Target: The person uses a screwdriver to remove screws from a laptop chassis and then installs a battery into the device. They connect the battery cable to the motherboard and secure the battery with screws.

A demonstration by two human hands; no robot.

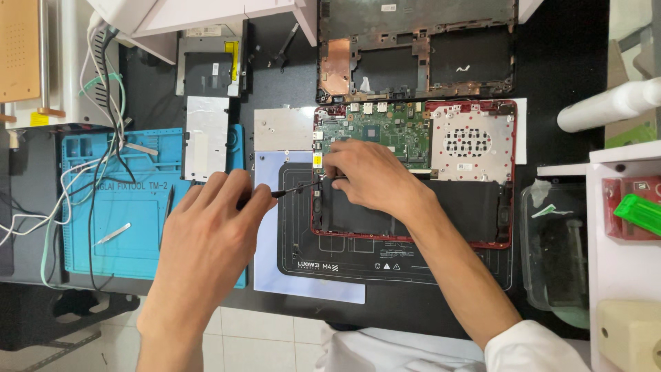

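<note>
Head view: our left hand (pixel 210 231) pinches a screwdriver (pixel 292 191) whose tip seems to meet the opened laptop (pixel 475 234) on the table, right hand (pixel 368 176) pressing there with fingers curled; a slip could gouge the circuit board (pixel 385 131).

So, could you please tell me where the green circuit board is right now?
In the head view, the green circuit board sits in the upper left of the red laptop base, just above the right hand.

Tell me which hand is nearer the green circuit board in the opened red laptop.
Right. The right hand rests at the green circuit board's lower edge, fingers touching the laptop there. The left hand holds a thin black screwdriver further left, off the laptop, over the mat.
</note>
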